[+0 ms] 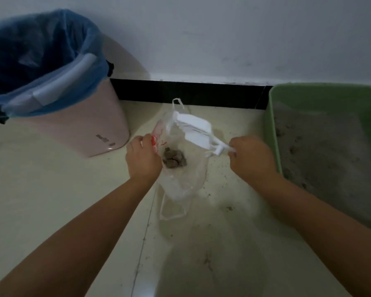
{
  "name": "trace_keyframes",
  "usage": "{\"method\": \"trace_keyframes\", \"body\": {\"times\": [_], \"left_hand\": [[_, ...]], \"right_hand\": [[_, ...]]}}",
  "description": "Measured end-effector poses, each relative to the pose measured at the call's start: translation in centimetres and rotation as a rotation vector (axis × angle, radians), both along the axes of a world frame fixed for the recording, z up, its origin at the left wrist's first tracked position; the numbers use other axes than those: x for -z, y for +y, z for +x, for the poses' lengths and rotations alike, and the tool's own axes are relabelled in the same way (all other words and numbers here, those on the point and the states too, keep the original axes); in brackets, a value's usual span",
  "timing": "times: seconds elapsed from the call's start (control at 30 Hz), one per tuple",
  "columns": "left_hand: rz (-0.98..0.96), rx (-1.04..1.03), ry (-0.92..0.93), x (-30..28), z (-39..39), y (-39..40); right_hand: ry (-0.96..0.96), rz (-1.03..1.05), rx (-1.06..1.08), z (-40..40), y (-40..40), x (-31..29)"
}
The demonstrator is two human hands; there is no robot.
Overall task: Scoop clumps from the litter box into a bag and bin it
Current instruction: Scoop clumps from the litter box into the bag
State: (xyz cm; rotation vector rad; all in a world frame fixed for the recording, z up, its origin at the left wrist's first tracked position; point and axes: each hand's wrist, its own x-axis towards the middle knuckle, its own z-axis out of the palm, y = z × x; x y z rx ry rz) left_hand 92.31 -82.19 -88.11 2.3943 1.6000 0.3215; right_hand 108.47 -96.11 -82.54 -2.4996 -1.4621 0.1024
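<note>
A thin clear plastic bag (180, 181) with red print lies open on the floor between my hands. Brown clumps (174, 159) sit inside it. My left hand (142, 156) pinches the bag's left rim and holds it open. My right hand (252, 156) grips the handle of a white litter scoop (194, 128), whose blade is tilted over the bag's mouth. The green litter box (272, 129) with grey litter stands at the right. A pink bin (77, 129) lined with a blue bag stands at the left.
A white wall with a black skirting strip (189, 91) runs behind everything. Scattered litter grains and a small clump (229, 208) lie on the pale tiled floor near the bag. The bin's white handle (62, 82) lies across its rim.
</note>
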Motion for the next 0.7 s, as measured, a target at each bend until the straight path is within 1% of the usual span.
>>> {"method": "trace_keyframes", "body": {"times": [0.07, 0.1, 0.17, 0.2, 0.3, 0.4, 0.47, 0.57, 0.63, 0.7], "left_hand": [[0.191, 0.212, -0.042, 0.3, 0.9, -0.3], [0.249, 0.308, -0.078, 0.6, 1.6, -0.6], [0.256, 0.466, -0.121, 0.6, 3.8, -1.7], [0.244, 0.530, -0.141, 0.6, 5.1, -2.5], [0.207, 0.705, -0.230, 0.9, 9.2, -5.1], [0.187, 0.857, -0.359, 1.7, 13.0, -7.5], [0.192, 0.929, -0.410, 2.0, 14.8, -9.2], [0.218, 1.046, -0.429, 2.7, 16.4, -11.3], [0.211, 1.096, -0.416, 3.2, 17.0, -12.1], [0.196, 1.099, -0.410, 3.8, 17.5, -12.3]], "right_hand": [[0.185, -0.032, 0.082, 1.5, -1.4, -0.3], [0.266, -0.026, 0.128, 2.5, -2.3, -0.5], [0.370, 0.064, 0.209, 4.8, -4.4, -1.4], [0.386, 0.093, 0.243, 6.0, -5.5, -1.8], [0.332, 0.075, 0.342, 9.5, -9.8, -2.5], [0.216, -0.129, 0.435, 11.5, -14.7, -2.7], [0.168, -0.277, 0.480, 12.3, -17.7, -2.1], [0.189, -0.412, 0.515, 12.8, -21.3, -1.0], [0.237, -0.448, 0.513, 12.9, -22.8, -0.3], [0.276, -0.458, 0.498, 12.9, -23.2, 0.4]]}}
